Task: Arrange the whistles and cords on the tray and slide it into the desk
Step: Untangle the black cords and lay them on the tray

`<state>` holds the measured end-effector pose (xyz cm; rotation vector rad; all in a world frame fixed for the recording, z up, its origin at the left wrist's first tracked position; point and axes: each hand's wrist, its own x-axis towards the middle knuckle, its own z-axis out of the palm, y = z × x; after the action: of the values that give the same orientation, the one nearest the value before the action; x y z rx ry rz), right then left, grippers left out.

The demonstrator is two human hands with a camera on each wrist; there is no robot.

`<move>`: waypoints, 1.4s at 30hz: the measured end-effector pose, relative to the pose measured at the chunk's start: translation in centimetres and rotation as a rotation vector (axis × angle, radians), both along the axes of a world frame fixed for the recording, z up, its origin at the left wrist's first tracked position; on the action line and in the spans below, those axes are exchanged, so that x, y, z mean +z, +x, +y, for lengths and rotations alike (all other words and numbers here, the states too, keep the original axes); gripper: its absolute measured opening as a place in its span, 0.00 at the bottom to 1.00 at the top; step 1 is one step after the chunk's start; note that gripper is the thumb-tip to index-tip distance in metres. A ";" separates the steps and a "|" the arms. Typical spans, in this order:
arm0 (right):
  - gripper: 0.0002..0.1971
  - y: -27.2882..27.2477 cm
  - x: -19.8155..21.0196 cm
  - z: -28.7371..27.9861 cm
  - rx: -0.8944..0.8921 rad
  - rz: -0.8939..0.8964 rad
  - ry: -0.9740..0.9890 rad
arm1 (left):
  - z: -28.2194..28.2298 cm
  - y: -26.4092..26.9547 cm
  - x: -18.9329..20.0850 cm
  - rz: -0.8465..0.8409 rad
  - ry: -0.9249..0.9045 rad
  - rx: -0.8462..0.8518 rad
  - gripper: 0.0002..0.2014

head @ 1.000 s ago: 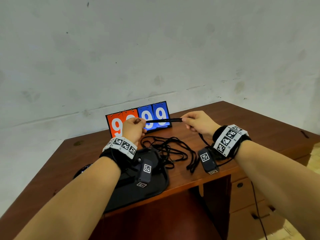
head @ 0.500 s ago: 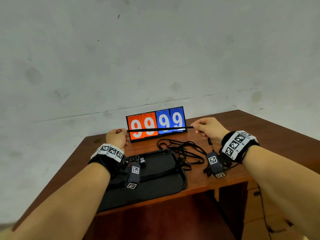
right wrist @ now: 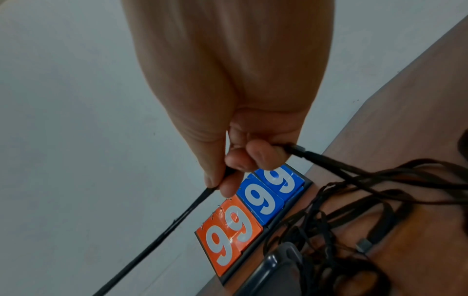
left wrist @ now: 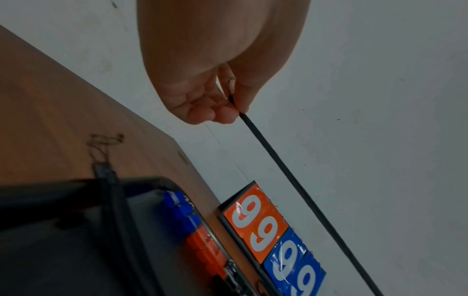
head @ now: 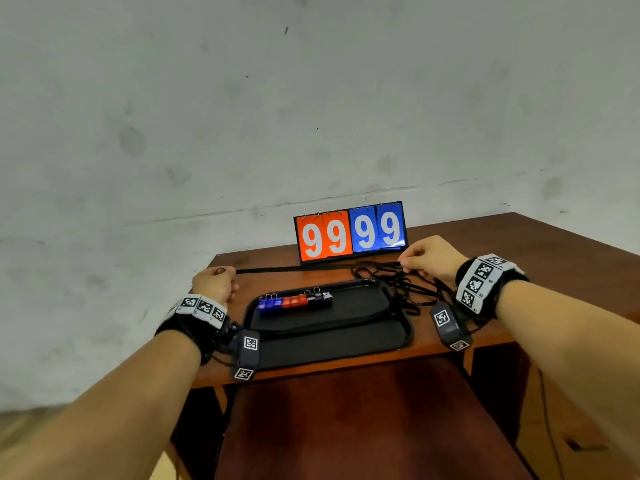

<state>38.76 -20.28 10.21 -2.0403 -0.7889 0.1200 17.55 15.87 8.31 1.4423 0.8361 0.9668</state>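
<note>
I have the brown wooden bench (head: pixel 519 244) under me, with the shallow black rectangular tray (head: pixel 401 336) near its front edge and a row of small blue, red and black plastic whistles (head: pixel 294 301) along the tray's far side. Behind it stands the orange-and-blue flip scoreboard (head: pixel 349 233); a loose tangle of black cords (head: pixel 405 289) lies off the tray's right end. My left hand (head: pixel 214 284) and right hand (head: pixel 429 256) each pinch one end of a single flat black cord (head: pixel 311 268), stretched straight over the bench between tray and scoreboard. To do this well I'd keep the tension even, bring the cord toward me and lay it flat beside the cords already in the tray, clear of the whistles. Compared with a second ago, my hands are farther apart and lower.
</note>
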 end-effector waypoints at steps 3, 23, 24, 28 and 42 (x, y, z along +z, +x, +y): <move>0.05 -0.8 -0.6 0.7 0.026 -0.012 -0.029 | 0.8 -2.0 -1.1 0.034 0.023 0.000 0.08; 0.05 -0.8 -4.9 0.9 -0.073 -0.076 -0.228 | 2.5 -6.2 -4.9 0.240 0.153 0.003 0.09; 0.06 -0.6 -5.1 0.8 -0.086 -0.072 -0.221 | 2.5 -6.2 -5.0 0.245 0.149 0.002 0.09; 0.06 0.0 -4.9 0.2 -0.200 -0.122 -0.224 | 2.4 -6.1 -4.9 0.242 0.122 -0.008 0.09; 0.23 -7.3 -0.6 8.5 0.284 -0.167 -0.194 | -7.2 -1.4 4.8 0.070 0.181 -0.479 0.03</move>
<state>31.47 -11.79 9.64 -2.1278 -1.2118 0.1949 16.14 8.69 13.08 1.7376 0.4250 0.6395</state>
